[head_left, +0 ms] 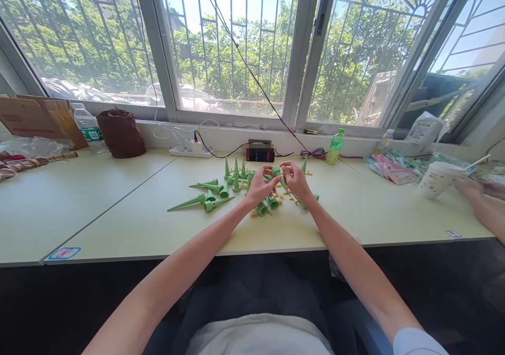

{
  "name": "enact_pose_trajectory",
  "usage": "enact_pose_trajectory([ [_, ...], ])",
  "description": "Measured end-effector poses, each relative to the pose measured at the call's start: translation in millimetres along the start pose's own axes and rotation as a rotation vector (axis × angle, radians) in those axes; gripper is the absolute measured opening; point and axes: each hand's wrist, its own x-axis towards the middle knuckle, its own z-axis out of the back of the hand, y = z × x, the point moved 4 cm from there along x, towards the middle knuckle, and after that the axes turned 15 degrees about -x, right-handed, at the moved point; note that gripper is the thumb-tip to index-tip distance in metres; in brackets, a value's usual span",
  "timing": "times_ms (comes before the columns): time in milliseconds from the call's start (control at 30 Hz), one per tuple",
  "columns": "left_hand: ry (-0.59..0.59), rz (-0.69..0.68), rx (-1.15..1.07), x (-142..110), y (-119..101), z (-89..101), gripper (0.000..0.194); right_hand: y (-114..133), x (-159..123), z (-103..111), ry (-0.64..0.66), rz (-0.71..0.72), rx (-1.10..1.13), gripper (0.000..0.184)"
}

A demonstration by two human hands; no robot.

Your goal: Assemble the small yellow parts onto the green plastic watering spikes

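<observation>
The cone [276, 171], green, is between the two hands, above the table [134, 229]. The left hand [261, 185] grasps it between thumb and fingers. The right hand [296, 180] has its fingers bent in just beside it; whether they pinch anything, I cannot tell. More cones [236, 179] lie or stand around the hands, with yellow pieces [292, 198] among them. Behind is a phone [260, 154], with a bottle [335, 147] to its right. At far right, another person's hand [468, 186] is near a cup [438, 180].
</observation>
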Motion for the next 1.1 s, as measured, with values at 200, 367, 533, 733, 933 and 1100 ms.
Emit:
enact_pose_trajectory([
  [200,-0.047,-0.205,0.293,-1,-7,2.6,0.044,3,-1,1,0.007,-0.011,-0.008,0.027],
  [367,-0.077,-0.280,0.358,-2,-11,1.1,0.036,6,-2,0,0.002,-0.009,-0.005,0.029],
  [533,-0.069,-0.157,0.190,1,-4,-2.9,0.032,6,-3,0,-0.067,-0.014,-0.043,0.027],
  [733,-0.082,0.093,-0.098,7,6,0.5,0.044,10,-4,1,-0.037,0.007,0.020,0.029],
  [933,0.011,0.274,-0.240,4,9,0.5,0.061,14,-4,-4,0.052,0.049,0.078,0.030],
  [1100,0.047,0.268,-0.295,6,10,0.4,0.052,10,-3,-2,0.015,0.027,0.080,0.031],
])
